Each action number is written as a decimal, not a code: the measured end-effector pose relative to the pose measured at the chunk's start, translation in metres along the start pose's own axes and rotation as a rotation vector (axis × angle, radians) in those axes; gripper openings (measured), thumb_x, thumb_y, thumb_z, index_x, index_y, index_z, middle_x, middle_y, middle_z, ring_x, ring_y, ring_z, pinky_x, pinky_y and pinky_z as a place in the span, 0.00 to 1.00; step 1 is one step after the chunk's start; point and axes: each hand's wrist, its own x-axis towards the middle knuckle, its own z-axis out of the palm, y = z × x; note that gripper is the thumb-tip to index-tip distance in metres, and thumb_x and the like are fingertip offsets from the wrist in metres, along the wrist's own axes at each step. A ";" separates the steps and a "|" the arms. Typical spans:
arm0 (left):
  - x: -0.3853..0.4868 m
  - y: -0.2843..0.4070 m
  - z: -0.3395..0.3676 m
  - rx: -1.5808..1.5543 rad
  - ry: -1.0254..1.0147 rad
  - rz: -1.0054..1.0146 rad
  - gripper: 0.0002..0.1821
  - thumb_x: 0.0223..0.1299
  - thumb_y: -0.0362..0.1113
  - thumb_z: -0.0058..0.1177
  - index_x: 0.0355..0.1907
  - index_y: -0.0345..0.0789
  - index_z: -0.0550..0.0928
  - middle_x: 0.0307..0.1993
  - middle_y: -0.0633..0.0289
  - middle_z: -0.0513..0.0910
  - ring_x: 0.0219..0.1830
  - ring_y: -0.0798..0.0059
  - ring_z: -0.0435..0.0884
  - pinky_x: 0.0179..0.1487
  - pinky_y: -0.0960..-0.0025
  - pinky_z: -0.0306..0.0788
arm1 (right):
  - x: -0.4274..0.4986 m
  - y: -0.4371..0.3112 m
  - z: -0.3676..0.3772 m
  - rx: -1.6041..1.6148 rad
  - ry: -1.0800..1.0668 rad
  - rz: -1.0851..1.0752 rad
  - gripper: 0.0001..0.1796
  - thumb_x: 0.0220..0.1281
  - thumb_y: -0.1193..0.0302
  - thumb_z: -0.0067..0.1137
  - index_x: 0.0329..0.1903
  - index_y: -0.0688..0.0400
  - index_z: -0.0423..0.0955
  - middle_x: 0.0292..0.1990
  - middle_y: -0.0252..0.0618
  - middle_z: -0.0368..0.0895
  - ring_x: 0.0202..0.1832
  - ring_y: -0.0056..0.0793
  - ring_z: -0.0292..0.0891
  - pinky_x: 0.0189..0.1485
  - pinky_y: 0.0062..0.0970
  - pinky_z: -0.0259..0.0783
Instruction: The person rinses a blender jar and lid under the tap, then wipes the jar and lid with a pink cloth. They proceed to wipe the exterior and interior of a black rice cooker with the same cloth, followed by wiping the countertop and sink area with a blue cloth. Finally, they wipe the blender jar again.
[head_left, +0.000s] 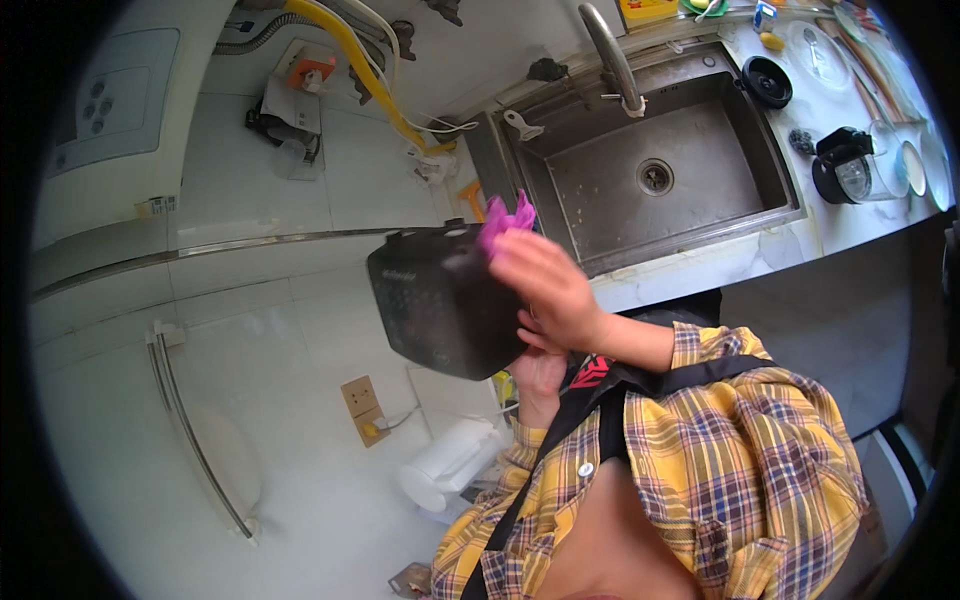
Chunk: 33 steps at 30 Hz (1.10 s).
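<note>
In my left hand (541, 375) I grip a dark appliance part (442, 307) by its lower right side. It is tilted, and its glossy black face bears writing and small printed icons. A bunched pink cloth (506, 217) is under the fingers of my right hand (547, 285), which presses it at the part's upper right edge. My right hand is blurred. The part is held left of the sink, above the counter's front edge, and its back is hidden from me.
A steel sink (622, 202) with a curved faucet (611, 60) lies ahead. Right of it stand a black round lid (766, 81), a glass jug with a black handle (847, 165) and plates (817, 60). At left are a yellow hose (367, 67), wall sockets (364, 409) and a towel rail (199, 435).
</note>
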 end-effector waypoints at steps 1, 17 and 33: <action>0.001 0.000 0.004 -0.083 0.037 -0.002 0.27 0.62 0.30 0.52 0.66 0.35 0.70 0.63 0.48 0.72 0.47 0.61 0.84 0.44 0.72 0.84 | -0.006 0.006 0.003 0.091 0.070 0.278 0.19 0.62 0.82 0.48 0.54 0.62 0.77 0.55 0.46 0.78 0.56 0.39 0.75 0.59 0.32 0.70; -0.016 0.052 -0.029 0.514 0.072 0.247 0.20 0.63 0.41 0.51 0.55 0.36 0.76 0.52 0.55 0.79 0.36 0.65 0.79 0.32 0.76 0.75 | 0.015 -0.004 -0.010 1.252 0.109 1.348 0.36 0.76 0.45 0.28 0.68 0.61 0.63 0.65 0.37 0.69 0.65 0.27 0.63 0.70 0.29 0.53; 0.056 0.068 -0.005 0.728 0.238 0.674 0.19 0.67 0.45 0.43 0.50 0.36 0.80 0.47 0.55 0.83 0.45 0.65 0.83 0.47 0.60 0.79 | 0.006 -0.012 -0.012 1.117 0.047 1.275 0.37 0.74 0.42 0.21 0.65 0.56 0.68 0.56 0.32 0.77 0.57 0.22 0.67 0.60 0.25 0.56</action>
